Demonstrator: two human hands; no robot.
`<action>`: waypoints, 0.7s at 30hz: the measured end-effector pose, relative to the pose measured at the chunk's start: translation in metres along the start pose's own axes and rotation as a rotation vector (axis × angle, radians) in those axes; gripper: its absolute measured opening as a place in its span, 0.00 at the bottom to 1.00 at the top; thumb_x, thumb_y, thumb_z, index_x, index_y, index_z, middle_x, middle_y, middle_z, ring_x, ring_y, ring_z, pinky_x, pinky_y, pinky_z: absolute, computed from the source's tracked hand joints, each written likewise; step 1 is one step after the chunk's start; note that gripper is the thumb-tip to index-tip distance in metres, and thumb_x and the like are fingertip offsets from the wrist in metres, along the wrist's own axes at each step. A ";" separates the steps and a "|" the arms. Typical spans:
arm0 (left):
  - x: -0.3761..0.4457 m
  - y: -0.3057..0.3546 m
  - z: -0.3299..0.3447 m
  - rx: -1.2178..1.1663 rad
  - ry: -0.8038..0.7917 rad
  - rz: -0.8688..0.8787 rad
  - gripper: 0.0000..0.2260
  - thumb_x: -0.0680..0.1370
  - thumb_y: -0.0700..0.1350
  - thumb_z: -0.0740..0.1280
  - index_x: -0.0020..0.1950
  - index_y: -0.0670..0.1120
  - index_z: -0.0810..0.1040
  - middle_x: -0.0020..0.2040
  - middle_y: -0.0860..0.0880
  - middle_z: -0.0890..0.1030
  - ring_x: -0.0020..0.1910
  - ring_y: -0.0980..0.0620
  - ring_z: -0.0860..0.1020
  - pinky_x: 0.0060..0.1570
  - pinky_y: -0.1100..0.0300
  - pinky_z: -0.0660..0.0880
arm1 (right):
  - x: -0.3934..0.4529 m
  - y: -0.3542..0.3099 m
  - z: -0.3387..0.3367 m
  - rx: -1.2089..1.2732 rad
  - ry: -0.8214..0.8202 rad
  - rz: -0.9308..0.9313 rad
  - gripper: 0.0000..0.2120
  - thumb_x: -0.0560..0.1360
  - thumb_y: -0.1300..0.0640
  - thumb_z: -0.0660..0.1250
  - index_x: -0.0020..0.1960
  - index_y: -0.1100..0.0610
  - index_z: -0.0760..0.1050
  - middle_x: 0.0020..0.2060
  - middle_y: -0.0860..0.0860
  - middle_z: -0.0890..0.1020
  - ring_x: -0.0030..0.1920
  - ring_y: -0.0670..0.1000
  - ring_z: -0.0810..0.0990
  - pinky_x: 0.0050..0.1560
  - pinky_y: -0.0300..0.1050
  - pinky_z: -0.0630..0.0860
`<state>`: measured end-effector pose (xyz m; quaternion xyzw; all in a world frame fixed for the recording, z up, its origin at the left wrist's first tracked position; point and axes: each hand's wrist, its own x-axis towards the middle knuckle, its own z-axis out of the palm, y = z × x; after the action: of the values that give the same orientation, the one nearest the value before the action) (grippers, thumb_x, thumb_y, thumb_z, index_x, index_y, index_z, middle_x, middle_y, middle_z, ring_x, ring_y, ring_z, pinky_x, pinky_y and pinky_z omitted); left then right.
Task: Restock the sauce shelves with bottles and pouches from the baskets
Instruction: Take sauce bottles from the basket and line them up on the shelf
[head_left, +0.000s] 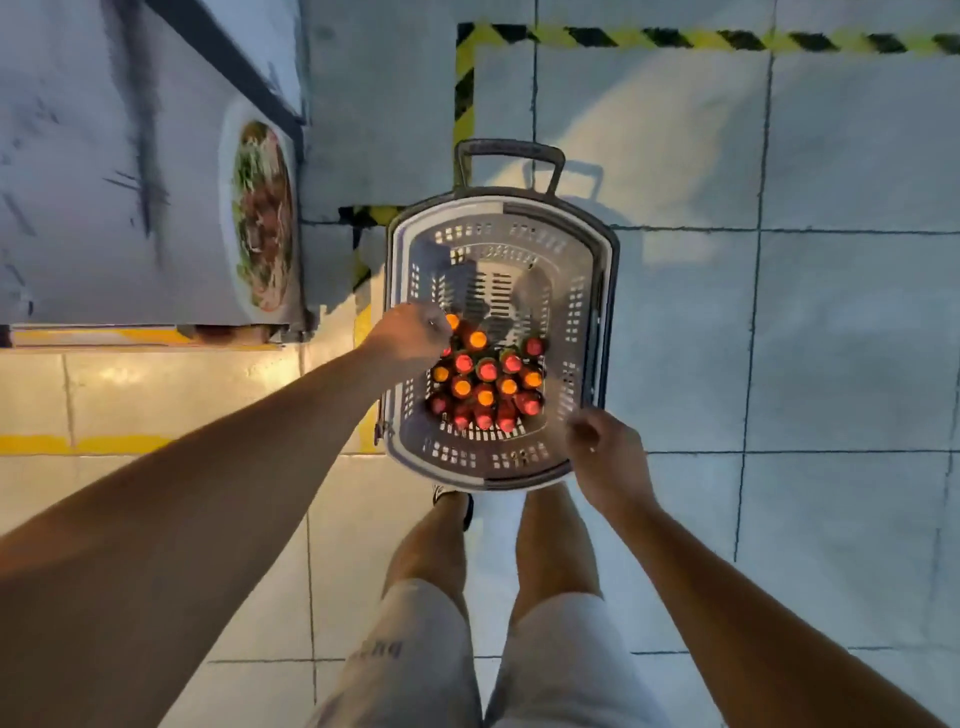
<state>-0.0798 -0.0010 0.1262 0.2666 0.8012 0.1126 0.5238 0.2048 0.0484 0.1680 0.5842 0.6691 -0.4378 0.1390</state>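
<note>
From the head view, looking straight down, a grey basket (501, 343) stands on the tiled floor (841, 322) just ahead of the person's legs (550, 551). Its dark handle (509, 156) sticks out at the far end. The bottles (488, 379) stand upright in a tight cluster in the near half of the basket, their red and orange caps facing the camera; the far half shows bare perforated bottom. The left hand (410, 332) reaches in over the basket's left wall, its fingers curled down at the far left edge of the cluster, right at an orange-capped bottle (452, 321). Whether the fingers actually hold that bottle cannot be told, since the back of the hand hides them. The right hand (605, 449) hangs over the basket's near right corner, fingers loosely curled, holding nothing and, as far as can be seen, just above the rim. To the left of the basket stands a white unit (119, 171) with a picture of a dish of food (262, 218) on its side. Yellow-and-black tape (675, 39) runs across the floor beyond the basket and down toward the handle. A plain yellow line (78, 444) crosses the floor at the left, under the left forearm.
</note>
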 end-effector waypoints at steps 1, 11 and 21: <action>0.021 -0.003 0.013 0.020 0.009 -0.038 0.11 0.80 0.48 0.60 0.48 0.46 0.80 0.54 0.44 0.83 0.56 0.43 0.81 0.54 0.53 0.78 | 0.030 -0.010 0.015 -0.006 -0.055 -0.069 0.07 0.81 0.59 0.65 0.49 0.51 0.80 0.38 0.45 0.83 0.35 0.43 0.81 0.36 0.43 0.79; 0.176 -0.074 0.142 0.204 0.145 -0.155 0.25 0.80 0.37 0.61 0.77 0.48 0.70 0.68 0.38 0.77 0.66 0.39 0.78 0.64 0.47 0.78 | 0.252 0.016 0.170 -0.372 -0.289 -0.195 0.30 0.79 0.54 0.64 0.78 0.40 0.61 0.62 0.55 0.81 0.57 0.61 0.83 0.55 0.58 0.83; 0.242 -0.088 0.154 0.460 0.177 -0.204 0.20 0.83 0.35 0.60 0.76 0.43 0.67 0.69 0.35 0.71 0.63 0.35 0.78 0.62 0.47 0.76 | 0.299 0.025 0.214 -0.356 -0.174 -0.350 0.24 0.79 0.60 0.63 0.72 0.44 0.70 0.51 0.53 0.85 0.51 0.59 0.85 0.48 0.57 0.84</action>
<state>-0.0439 0.0420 -0.1684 0.2860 0.8710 -0.1031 0.3860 0.0745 0.0839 -0.1745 0.3857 0.8121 -0.3791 0.2189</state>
